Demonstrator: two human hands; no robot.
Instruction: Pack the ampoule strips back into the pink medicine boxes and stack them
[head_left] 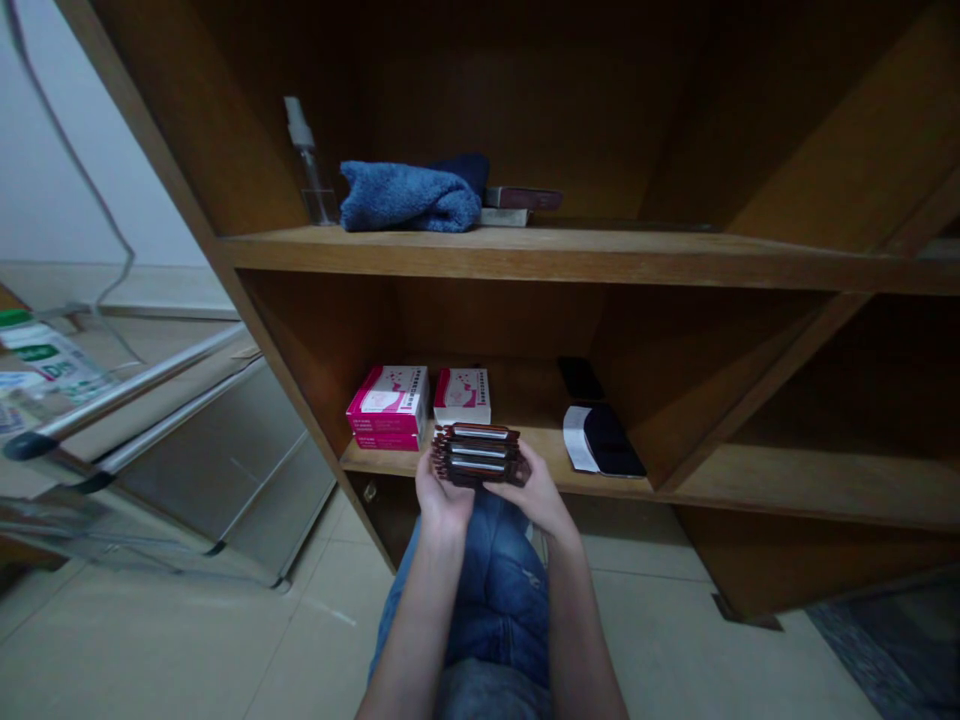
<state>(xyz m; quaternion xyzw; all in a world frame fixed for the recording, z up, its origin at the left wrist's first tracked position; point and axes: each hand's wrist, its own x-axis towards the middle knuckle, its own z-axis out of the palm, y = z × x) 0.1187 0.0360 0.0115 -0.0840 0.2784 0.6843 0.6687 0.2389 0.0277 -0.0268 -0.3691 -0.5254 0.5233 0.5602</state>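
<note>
A bundle of brown glass ampoules [477, 455], several lying side by side, is held level between my two hands. My left hand [442, 497] cups the left end from below, fingers curled around it. On the right end, my right hand [536, 490] grips with thumb and fingers. Just behind the ampoules, on the lower shelf, a pink-and-white box [463, 397] stands near a stack of similar pink boxes [388, 405]. The undersides of the ampoules and some fingertips are hidden.
Right on the lower shelf lie a dark flat object with a white flap [607, 440] and a black phone-like slab [580, 378]. Above, the upper shelf edge [525, 257] juts out, bearing a blue towel [412, 195] and a spray bottle [301, 140]. A metal-framed rack [202, 470] stands left.
</note>
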